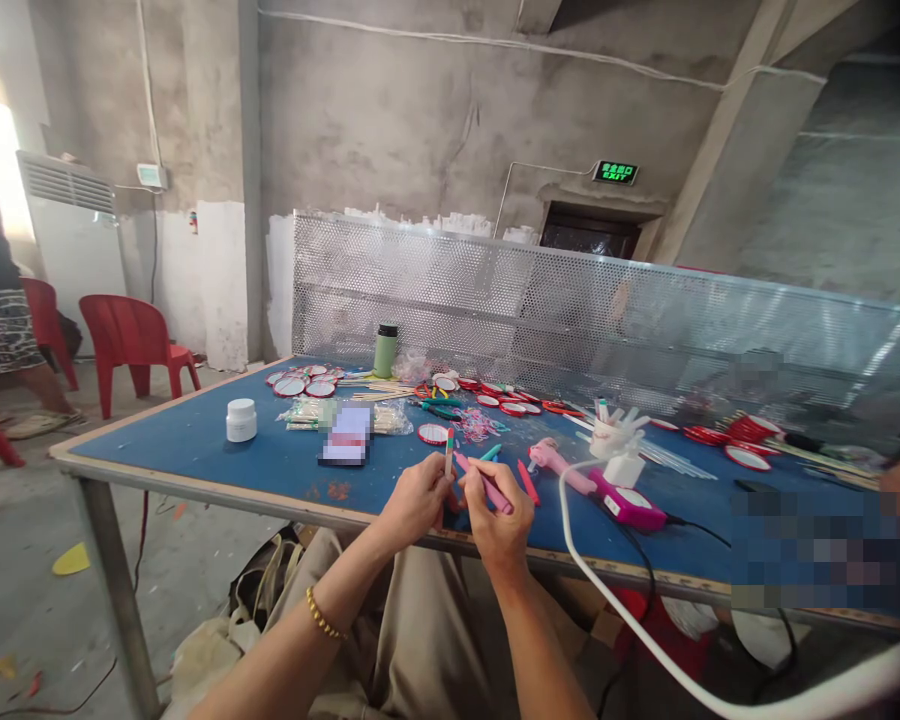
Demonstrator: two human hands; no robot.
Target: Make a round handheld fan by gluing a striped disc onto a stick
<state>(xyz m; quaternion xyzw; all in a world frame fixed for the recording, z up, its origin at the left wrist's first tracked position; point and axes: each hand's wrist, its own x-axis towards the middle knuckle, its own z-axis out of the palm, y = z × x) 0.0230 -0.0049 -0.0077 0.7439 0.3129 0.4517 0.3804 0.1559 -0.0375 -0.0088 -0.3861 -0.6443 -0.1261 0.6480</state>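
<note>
My left hand (414,500) is closed around a thin pale stick (448,455) with red and green bands near its top, held upright just above the front edge of the blue table (187,440). Close beside it, my right hand (502,520) pinches a pink marker (489,487), its narrow end pointing toward the stick. Whether the tip touches the stick I cannot tell. Just beyond my hands lie a teal marker (489,454) and a red marker (528,482). A round white disc with a red rim (433,433) rests behind the stick.
A phone (345,437) and a white jar (241,420) stand to the left, a green bottle (386,350) behind. Right of my hands are a pink tool (562,466), a magenta box (628,502) and a white flexible tube (570,530). A perforated metal panel (435,290) borders the back.
</note>
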